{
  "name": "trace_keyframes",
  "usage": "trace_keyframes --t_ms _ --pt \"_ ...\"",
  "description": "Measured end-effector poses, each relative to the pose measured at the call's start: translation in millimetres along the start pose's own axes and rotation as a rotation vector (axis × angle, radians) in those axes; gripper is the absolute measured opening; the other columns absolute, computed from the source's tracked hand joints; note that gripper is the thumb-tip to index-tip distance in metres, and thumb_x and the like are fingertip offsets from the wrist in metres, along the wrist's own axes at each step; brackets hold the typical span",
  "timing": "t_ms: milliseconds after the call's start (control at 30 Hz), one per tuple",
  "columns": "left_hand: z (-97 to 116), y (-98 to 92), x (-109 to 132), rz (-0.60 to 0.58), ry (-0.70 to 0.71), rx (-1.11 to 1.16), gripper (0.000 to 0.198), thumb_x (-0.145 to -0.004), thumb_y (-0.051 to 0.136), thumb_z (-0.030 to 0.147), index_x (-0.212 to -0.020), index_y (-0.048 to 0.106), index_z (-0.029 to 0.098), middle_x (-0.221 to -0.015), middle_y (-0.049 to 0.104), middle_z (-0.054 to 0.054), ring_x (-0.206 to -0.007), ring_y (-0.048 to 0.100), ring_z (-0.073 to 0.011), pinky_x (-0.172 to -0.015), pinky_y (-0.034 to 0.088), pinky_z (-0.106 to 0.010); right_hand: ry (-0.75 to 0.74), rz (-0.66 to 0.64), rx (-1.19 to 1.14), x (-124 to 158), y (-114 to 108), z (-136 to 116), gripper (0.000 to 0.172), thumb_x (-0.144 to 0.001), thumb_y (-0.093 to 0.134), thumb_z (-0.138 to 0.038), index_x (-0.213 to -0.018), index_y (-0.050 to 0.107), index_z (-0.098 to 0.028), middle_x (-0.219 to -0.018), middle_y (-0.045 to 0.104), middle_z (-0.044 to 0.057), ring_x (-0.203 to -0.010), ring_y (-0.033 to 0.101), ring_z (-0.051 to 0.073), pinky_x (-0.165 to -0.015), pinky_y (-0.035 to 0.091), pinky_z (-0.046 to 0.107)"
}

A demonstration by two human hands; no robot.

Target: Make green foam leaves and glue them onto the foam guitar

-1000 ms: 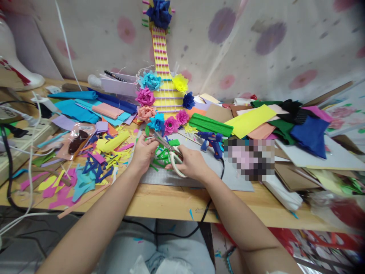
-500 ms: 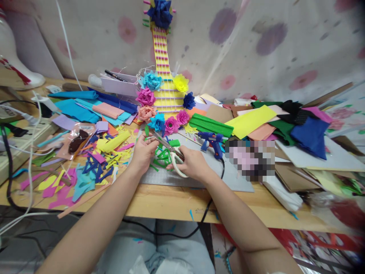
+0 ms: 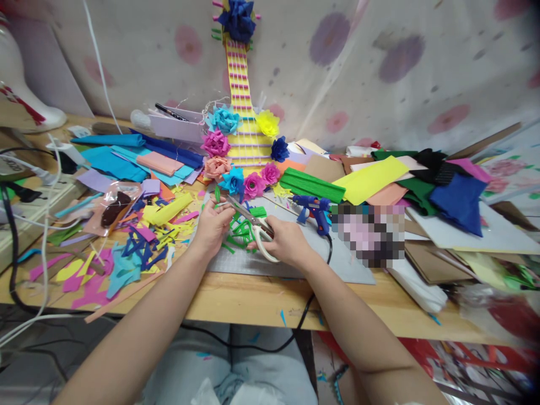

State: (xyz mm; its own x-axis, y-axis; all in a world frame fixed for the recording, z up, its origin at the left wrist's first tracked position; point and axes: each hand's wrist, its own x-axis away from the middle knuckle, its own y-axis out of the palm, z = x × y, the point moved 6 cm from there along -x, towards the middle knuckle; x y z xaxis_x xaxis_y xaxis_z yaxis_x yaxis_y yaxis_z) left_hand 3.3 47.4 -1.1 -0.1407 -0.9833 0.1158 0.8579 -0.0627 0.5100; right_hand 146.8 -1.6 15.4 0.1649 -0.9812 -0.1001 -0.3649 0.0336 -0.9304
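Note:
My right hand (image 3: 287,241) grips white-handled scissors (image 3: 262,243), their blades pointing up and left toward my other hand. Pinched in my left hand (image 3: 213,226) is a small green paper leaf (image 3: 217,194), its tip showing above the fingers. The scissor blades lie close to those fingertips; whether they touch the leaf I cannot tell. Green paper scraps (image 3: 241,232) lie between my hands on a grey cutting mat (image 3: 291,267). Behind them a yellow paper guitar (image 3: 242,107) leans upright, ringed at its lower body with colourful paper flowers (image 3: 254,184).
A blue glue gun (image 3: 314,211) rests right of my hands, its black cord (image 3: 310,304) crossing the table edge. Cut paper scraps (image 3: 145,242) cover the left side. Folded crepe sheets (image 3: 371,180) are heaped at right. A power strip (image 3: 42,211) and white cables lie far left.
Almost nothing differs. Both hands keep their places, with the scissors and the leaf held much as before.

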Motion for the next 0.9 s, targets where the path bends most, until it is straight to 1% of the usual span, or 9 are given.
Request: trace_keyframes --t_ms 267,433,700,800,900 --pt "0 0.2 0 -0.013 0.006 0.007 0.038 -0.052 0.069 0.016 -0.081 0.044 0.018 -0.06 0.046 0.009 -0.035 0.025 0.0016 -0.034 0.009 -0.015 0.009 0.007 -0.011 0 -3 1 0.04 -0.07 0.055 -0.057 -0.077 0.054 -0.018 -0.063 0.059 0.0 -0.056 0.05 0.011 -0.052 0.025 0.022" --pt "0 -1.3 0 0.005 -0.002 0.005 0.038 -0.052 0.069 0.015 -0.081 0.044 0.018 -0.06 0.045 0.009 -0.035 0.026 0.0016 -0.033 0.01 -0.015 -0.001 0.019 -0.014 0 -3 2 0.037 -0.071 0.056 -0.054 -0.077 0.054 -0.018 -0.063 0.059 0.0 -0.055 0.048 0.011 -0.052 0.025 0.022" --pt "-3 -3.1 -2 0.009 -0.004 0.021 0.042 -0.052 0.071 0.015 -0.083 0.044 0.018 -0.063 0.048 0.009 -0.036 0.031 0.0016 -0.033 0.014 -0.013 0.017 0.019 0.002 -2 -5 7 0.033 -0.071 0.057 -0.051 -0.074 0.054 -0.018 -0.062 0.059 0.001 -0.055 0.048 0.011 -0.052 0.024 0.022" --pt "-5 -4.2 -2 0.018 -0.008 0.018 0.043 -0.052 0.072 0.015 -0.085 0.044 0.018 -0.064 0.051 0.008 -0.037 0.034 0.0011 -0.033 0.017 -0.013 0.053 0.061 -0.02 -3 -11 14 0.032 -0.073 0.054 -0.05 -0.072 0.053 -0.018 -0.063 0.059 0.001 -0.056 0.048 0.011 -0.053 0.025 0.022" --pt "-7 -5.7 -3 0.042 -0.017 -0.006 0.043 -0.052 0.073 0.016 -0.084 0.044 0.019 -0.062 0.052 0.008 -0.037 0.035 0.0005 -0.034 0.017 -0.013 0.147 0.143 0.007 -4 -18 26 0.032 -0.077 0.05 -0.05 -0.072 0.053 -0.019 -0.066 0.06 0.002 -0.057 0.05 0.012 -0.053 0.026 0.022"
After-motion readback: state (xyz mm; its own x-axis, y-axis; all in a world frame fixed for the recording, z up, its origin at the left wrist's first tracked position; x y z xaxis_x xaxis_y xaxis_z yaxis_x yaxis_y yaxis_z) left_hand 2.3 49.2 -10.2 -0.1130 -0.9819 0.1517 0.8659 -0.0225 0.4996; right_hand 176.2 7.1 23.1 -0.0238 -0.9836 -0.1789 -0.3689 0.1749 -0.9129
